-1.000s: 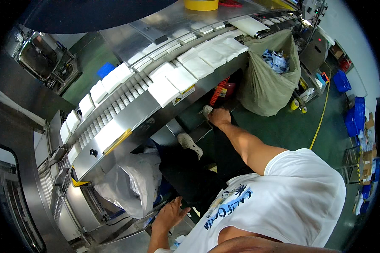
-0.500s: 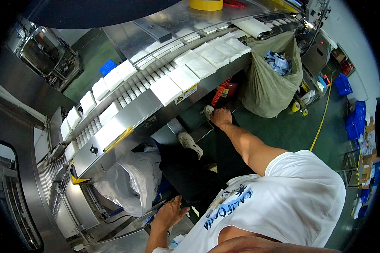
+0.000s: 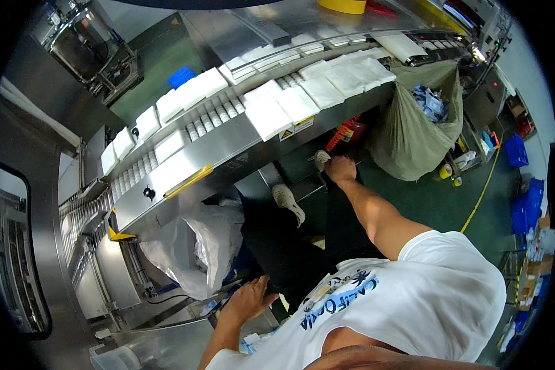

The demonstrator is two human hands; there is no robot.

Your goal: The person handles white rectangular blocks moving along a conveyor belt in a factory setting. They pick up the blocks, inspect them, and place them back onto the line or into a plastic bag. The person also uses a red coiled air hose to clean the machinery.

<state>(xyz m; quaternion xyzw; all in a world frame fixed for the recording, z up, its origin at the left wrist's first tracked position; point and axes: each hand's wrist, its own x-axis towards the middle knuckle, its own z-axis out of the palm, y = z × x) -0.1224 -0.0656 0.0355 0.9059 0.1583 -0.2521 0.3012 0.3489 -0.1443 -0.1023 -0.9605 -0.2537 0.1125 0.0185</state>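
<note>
Holding nothing visible, hands apart | left hand (image 3: 248,300) 7 o'clock, fingers loosely spread, near plastic bag (image 3: 213,262) | right hand (image 3: 341,169) 3 o'clock on our knee (image 3: 331,194), grip unclear | white pads (image 3: 268,117) 12 o'clock, roller conveyor (image 3: 234,153) near edge, likely for our reach

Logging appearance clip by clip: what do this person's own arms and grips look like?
The left grip and right grip are human hands, ungloved, with no cable or marking visible. The forearms are bare. The white T-shirt has short sleeves and a mostly blue and black print on its front.
</note>
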